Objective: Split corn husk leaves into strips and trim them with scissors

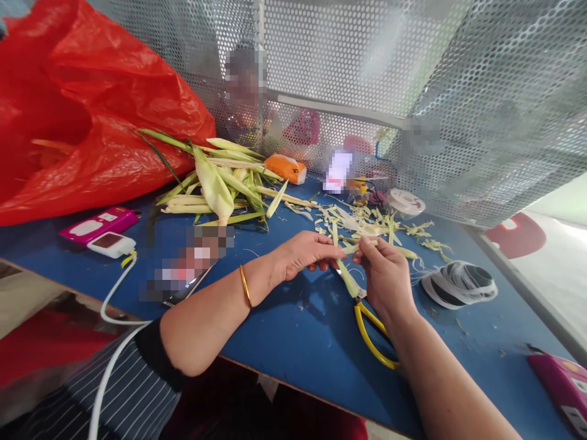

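Observation:
My left hand point(312, 253), with a gold bangle at the wrist, pinches pale green corn husk strips point(349, 281) over the blue table. Facing it, my right hand point(387, 269) grips a piece of the same husk between thumb and fingers. One strip hangs down between the hands, and another runs across from one to the other. Just below lie yellow-handled cutters point(363, 335), partly hidden by my right forearm. Husk scraps point(353, 220) are scattered behind my hands. To the right sits a spool of pale thread point(461, 284).
A pile of corn husks point(213, 189) lies against a large red plastic bag point(105, 110). Also on the table point(284, 330) are a phone point(192, 269), a purple box point(98, 225), an orange tissue pack point(285, 168) and a white tape roll point(405, 203). Perforated panels point(339, 55) stand behind.

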